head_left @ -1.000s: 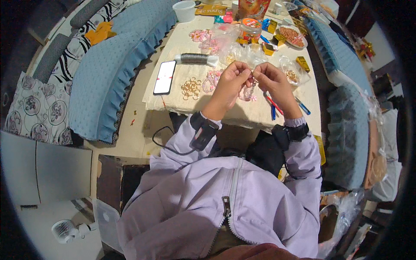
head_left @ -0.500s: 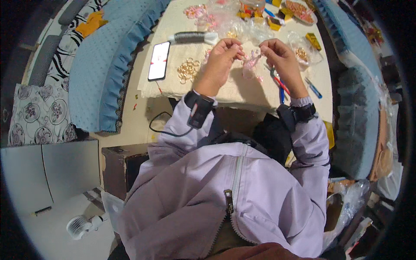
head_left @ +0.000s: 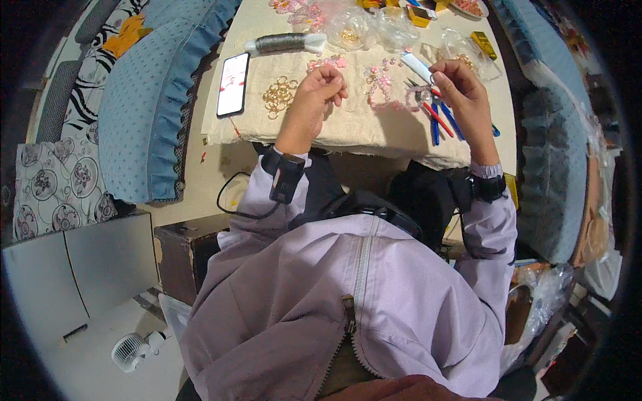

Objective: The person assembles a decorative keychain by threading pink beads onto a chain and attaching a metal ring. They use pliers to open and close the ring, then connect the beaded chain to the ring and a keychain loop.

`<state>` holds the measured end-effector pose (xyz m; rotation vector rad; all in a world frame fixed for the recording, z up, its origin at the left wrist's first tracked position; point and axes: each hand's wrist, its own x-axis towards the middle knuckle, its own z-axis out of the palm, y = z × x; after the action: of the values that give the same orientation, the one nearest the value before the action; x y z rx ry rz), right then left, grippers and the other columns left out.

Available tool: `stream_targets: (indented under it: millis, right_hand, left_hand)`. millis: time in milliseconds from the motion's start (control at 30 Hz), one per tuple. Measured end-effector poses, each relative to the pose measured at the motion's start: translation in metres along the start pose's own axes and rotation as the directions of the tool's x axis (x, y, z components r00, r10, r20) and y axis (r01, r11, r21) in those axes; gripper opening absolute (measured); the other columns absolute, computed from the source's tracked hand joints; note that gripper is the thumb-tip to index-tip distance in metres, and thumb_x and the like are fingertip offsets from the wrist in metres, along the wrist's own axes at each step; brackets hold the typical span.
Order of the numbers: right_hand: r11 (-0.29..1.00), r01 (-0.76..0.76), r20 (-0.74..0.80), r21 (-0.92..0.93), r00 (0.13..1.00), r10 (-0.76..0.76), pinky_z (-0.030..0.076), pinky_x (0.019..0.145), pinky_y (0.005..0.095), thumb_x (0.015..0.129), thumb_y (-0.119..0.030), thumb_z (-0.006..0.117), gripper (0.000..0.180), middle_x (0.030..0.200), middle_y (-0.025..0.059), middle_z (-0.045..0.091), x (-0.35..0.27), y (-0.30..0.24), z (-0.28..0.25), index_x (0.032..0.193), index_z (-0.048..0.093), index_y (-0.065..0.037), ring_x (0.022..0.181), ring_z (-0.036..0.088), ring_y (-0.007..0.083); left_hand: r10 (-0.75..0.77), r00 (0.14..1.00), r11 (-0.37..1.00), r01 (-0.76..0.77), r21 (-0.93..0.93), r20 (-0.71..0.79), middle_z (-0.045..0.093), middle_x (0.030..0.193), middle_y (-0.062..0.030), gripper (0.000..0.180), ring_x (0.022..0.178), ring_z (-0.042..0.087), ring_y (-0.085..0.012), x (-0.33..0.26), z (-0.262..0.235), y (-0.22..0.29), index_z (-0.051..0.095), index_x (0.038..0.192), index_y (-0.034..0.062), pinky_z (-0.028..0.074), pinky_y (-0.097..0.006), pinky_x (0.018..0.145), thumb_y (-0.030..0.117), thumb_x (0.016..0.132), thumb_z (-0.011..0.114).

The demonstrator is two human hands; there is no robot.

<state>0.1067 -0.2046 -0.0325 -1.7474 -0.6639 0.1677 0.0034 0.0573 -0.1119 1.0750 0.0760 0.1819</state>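
My left hand (head_left: 314, 103) hangs over the table's near side, fingers curled in with nothing showing in them. My right hand (head_left: 463, 90) is closed in a pinch at its fingertips; what they hold is too small to make out. Between the hands a pink beaded strand (head_left: 380, 87) lies in a loop on the cream cloth, trailing toward the right hand. Just below the right fingertips are pliers with red and blue handles (head_left: 437, 121). A pale blue and white tube (head_left: 416, 67) lies beside them. Gold rings (head_left: 278, 97) are heaped left of my left hand.
A lit phone (head_left: 233, 85) lies at the table's left. Behind are a spool of dark grey cord (head_left: 287, 43), clear plastic bags (head_left: 394, 30), pink beads (head_left: 304, 13) and a yellow box (head_left: 483, 45). Blue-covered seats (head_left: 150, 100) flank the table (head_left: 374, 132).
My hands have moved apart, the left one leftward and down, the right one rightward. The beaded strand that was between them now lies on the cloth. The view has shifted slightly.
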Motion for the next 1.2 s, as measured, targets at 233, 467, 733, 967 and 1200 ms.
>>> stream_targets:
  millis: [233,467,733,967,1200]
  right_hand:
    - [0.999,0.038,0.073,0.019,0.997,-0.040,0.045,0.073,0.0210,0.094,-0.013,0.062,0.015,0.089,-0.0014,0.061,0.000,-0.002,0.012,0.103,0.062,-0.001,0.080,0.054,0.0050]
    - [1.000,-0.001,0.153,0.031,0.988,-0.004,0.044,0.071,0.0199,0.095,-0.016,0.062,0.017,0.089,-0.0027,0.059,0.005,-0.011,0.030,0.105,0.061,-0.002,0.081,0.053,0.0039]
    - [0.999,0.021,0.184,-0.034,0.983,-0.015,0.042,0.066,0.0185,0.096,-0.015,0.062,0.015,0.087,-0.0037,0.057,0.011,-0.014,0.037,0.104,0.061,-0.002,0.077,0.051,0.0032]
    - [0.999,0.027,0.173,-0.039,0.985,-0.020,0.044,0.069,0.0191,0.096,-0.014,0.061,0.015,0.089,-0.0023,0.058,0.012,-0.017,0.039,0.105,0.061,-0.002,0.079,0.053,0.0039]
    - [0.998,0.015,0.186,-0.064,0.983,-0.003,0.048,0.073,0.0237,0.093,-0.011,0.063,0.015,0.094,0.0036,0.066,0.013,-0.021,0.031,0.104,0.061,-0.001,0.084,0.059,0.0082]
  left_hand:
    - [-0.036,0.996,0.993,0.046,0.109,-0.084,0.063,0.092,-0.0069,0.014,0.078,0.061,-0.0116,-0.011,-0.001,-0.007,0.055,0.106,0.0039,0.049,-0.021,0.069,0.011,0.095,0.059]
    - [0.141,0.985,0.780,-0.048,0.623,-0.101,0.062,0.082,-0.0026,0.012,0.075,0.058,-0.0098,0.010,0.006,-0.015,0.061,0.095,0.0018,0.047,-0.024,0.069,0.012,0.090,0.065]
    - [0.002,0.998,0.820,0.036,0.571,-0.065,0.065,0.083,-0.0055,0.013,0.075,0.060,-0.0144,0.030,0.012,-0.025,0.065,0.095,0.0006,0.048,-0.029,0.070,0.012,0.090,0.062]
    - [0.338,0.922,0.372,-0.313,0.874,0.187,0.064,0.084,-0.0142,0.009,0.080,0.063,-0.0298,0.030,0.018,-0.029,0.064,0.092,0.0007,0.047,-0.038,0.071,0.005,0.084,0.062]
    - [0.247,0.946,0.280,-0.276,0.919,0.209,0.061,0.083,-0.0158,0.007,0.080,0.061,-0.0349,0.022,0.025,-0.033,0.060,0.082,-0.0004,0.047,-0.041,0.071,0.004,0.080,0.065]
